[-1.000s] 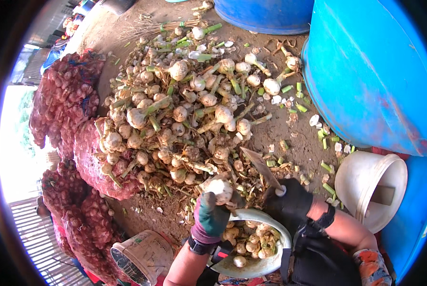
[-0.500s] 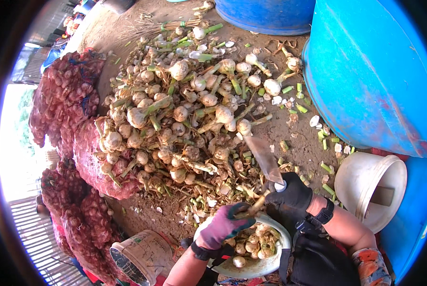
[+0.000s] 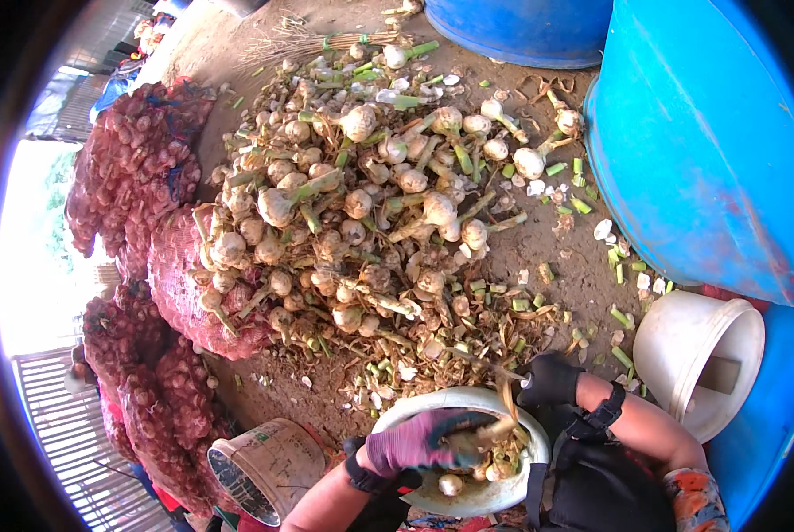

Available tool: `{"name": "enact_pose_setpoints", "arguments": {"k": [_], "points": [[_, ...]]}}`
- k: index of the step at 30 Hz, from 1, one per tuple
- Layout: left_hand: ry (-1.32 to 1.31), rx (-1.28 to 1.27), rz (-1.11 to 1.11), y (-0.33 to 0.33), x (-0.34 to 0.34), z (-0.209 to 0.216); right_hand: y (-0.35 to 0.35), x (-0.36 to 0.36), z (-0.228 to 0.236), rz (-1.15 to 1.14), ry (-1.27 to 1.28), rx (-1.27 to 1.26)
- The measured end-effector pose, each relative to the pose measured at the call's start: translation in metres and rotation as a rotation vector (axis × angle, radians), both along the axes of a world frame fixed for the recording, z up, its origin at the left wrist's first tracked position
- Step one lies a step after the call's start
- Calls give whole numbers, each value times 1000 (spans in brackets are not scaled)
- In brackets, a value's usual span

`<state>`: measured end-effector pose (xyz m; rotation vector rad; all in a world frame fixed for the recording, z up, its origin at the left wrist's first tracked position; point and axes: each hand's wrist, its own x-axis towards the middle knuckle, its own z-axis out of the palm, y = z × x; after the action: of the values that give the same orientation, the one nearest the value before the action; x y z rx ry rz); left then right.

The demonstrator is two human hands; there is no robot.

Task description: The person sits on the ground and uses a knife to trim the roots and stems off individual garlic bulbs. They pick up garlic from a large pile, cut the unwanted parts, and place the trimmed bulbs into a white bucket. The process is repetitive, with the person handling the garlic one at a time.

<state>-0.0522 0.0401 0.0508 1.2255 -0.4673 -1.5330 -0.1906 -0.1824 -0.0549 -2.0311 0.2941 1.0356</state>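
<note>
My left hand (image 3: 422,440), in a pink-purple glove with dark teal fingers, is over the pale round basin (image 3: 397,410) in front of me. Its fingers are blurred by motion but curl round a garlic (image 3: 486,433) with a dry stalk. Several trimmed garlic bulbs (image 3: 450,484) lie in the basin under the hand. At the basin's upper right, my right hand (image 3: 552,379), in a black glove, grips a knife (image 3: 481,359) by its light handle. The blade points left, seen nearly edge-on, close to the dry stalk's upper end.
A large garlic heap (image 3: 344,222) with stalks covers the ground ahead. Red mesh sacks (image 3: 140,160) of garlic stand left. A dirty bucket (image 3: 268,470) lies lower left, a white bucket (image 3: 681,355) tilts at right. A big blue tub (image 3: 698,151) rises behind it. Cut stalks litter the soil.
My left hand has dropped lower into the basin with the garlic. My right hand has moved slightly down, and the knife blade has swung from pointing up and away to lying leftward.
</note>
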Motion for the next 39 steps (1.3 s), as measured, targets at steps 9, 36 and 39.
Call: {"name": "enact_pose_setpoints", "arguments": {"k": [9,36,39], "points": [[-1135,980,388,3,122,-69,-11,12,12,-397,-155,179],[-84,47,586,-24,36,-8,8,50,91,-113,-752,-12],[303,75,684,-23,23,0,8,52,100,-103,-808,14]]}}
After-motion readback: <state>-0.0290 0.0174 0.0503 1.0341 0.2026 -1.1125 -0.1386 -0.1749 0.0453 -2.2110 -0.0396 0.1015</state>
